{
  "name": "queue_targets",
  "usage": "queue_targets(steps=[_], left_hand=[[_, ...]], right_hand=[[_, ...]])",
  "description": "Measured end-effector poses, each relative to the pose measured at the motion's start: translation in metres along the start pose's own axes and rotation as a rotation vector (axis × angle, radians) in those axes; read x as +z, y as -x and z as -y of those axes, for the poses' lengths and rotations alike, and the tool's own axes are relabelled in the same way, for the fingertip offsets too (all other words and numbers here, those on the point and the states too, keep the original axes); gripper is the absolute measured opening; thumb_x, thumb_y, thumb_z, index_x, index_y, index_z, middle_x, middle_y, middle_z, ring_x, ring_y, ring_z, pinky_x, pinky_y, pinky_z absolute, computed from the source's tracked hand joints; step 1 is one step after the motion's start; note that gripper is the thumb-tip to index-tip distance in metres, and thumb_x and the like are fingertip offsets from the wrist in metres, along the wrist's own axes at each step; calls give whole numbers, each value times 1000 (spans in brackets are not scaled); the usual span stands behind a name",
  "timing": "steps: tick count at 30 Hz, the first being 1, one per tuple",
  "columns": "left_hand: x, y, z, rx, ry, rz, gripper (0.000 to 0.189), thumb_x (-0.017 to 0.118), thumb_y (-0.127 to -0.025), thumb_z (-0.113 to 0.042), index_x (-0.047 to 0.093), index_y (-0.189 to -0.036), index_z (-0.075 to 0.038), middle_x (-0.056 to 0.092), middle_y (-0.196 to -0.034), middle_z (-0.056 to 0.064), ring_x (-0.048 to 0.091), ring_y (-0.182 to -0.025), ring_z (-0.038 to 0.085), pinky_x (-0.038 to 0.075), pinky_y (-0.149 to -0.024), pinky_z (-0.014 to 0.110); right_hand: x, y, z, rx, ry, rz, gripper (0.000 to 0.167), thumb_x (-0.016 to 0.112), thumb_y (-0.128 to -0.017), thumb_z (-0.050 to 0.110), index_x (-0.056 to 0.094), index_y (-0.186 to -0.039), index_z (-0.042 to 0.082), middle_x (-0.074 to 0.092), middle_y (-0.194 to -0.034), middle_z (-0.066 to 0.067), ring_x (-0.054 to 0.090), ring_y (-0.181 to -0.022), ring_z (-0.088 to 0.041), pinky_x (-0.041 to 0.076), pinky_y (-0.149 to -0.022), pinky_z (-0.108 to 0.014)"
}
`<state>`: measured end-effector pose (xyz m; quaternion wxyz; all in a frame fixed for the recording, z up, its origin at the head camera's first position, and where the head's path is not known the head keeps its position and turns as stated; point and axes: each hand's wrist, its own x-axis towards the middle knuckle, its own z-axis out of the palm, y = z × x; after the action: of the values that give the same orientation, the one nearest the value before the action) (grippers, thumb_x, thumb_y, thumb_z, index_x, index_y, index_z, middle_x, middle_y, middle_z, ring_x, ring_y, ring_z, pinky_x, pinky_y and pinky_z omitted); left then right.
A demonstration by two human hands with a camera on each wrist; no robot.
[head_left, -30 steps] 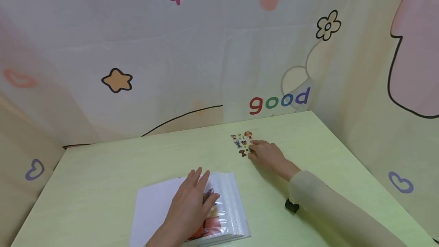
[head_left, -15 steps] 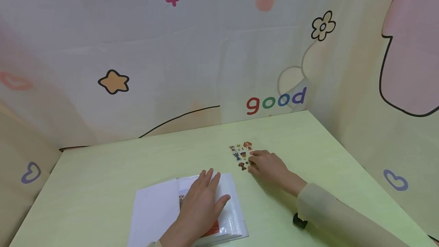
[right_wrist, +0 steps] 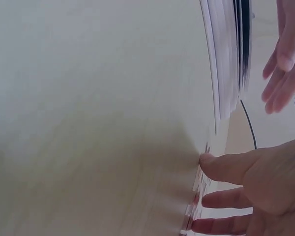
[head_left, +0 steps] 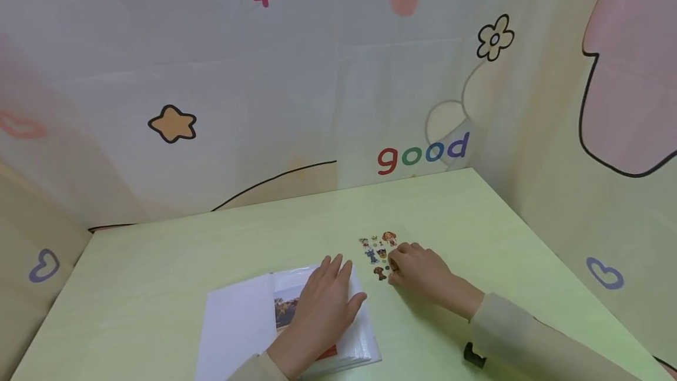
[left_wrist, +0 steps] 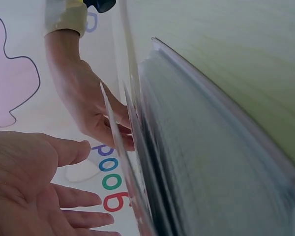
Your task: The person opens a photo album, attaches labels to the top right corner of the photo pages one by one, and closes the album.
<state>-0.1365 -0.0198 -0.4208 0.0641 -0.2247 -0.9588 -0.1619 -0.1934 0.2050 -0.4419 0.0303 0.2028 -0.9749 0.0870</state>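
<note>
A photo album [head_left: 235,316] lies spread on the table, a white page at left and clear sleeves with a picture [head_left: 288,309] at right. My left hand [head_left: 322,310] is held over the sleeves, fingers extended and thumb apart; in the left wrist view a gap shows between the palm and the lifted sleeve edges [left_wrist: 119,142]. Right of the album is a clear sheet of cartoon stickers [head_left: 381,253]. My right hand [head_left: 420,268] has its fingertips on the sheet's right side. In the right wrist view, thumb [right_wrist: 219,167] and fingers press down, spaced apart, nothing pinched between them.
The pale green table [head_left: 174,257] is bounded by a printed fabric backdrop [head_left: 238,104] at the back and both sides. A small black device [head_left: 474,355] shows beneath the right sleeve [head_left: 529,334].
My right hand has drawn the sticker sheet across the table toward me, closer to the album. My left hand has shifted right over the sleeves, uncovering more of the picture at its left.
</note>
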Motion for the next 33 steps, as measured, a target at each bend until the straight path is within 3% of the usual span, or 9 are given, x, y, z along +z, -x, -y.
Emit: queue_targets(steps=[7,14,22,33], left_hand=[[8,-10,-6,-14,-5,63,62,70,-99,-38,56,-144,4,50,-152,24,44,-143,42,38,-115,52],[15,-23,-7,13,-15,109,60,69,-100,-35,56,-143,5,49,-152,25,44,-143,42,37,-116,51],[28,-36,-14,-8,-36,225,65,70,-99,-38,53,-146,3,45,-157,21,38,-148,39,30,-120,50],[38,-42,-17,31,-93,249,71,69,-98,-44,51,-148,4,44,-157,21,38,-147,39,30,-121,49]], right_hand=[[-2,16,4,0,24,13,21,84,-85,25,66,-87,13,58,-89,-2,53,-80,-22,50,-63,-40],[-5,31,7,15,18,5,22,85,-83,24,66,-84,13,54,-85,0,50,-78,-20,48,-60,-38],[-7,44,11,25,23,27,28,88,-81,27,63,-82,14,51,-82,0,48,-76,-20,45,-60,-38],[-8,52,10,28,17,20,31,90,-78,28,62,-81,15,51,-82,1,46,-74,-18,43,-58,-35]])
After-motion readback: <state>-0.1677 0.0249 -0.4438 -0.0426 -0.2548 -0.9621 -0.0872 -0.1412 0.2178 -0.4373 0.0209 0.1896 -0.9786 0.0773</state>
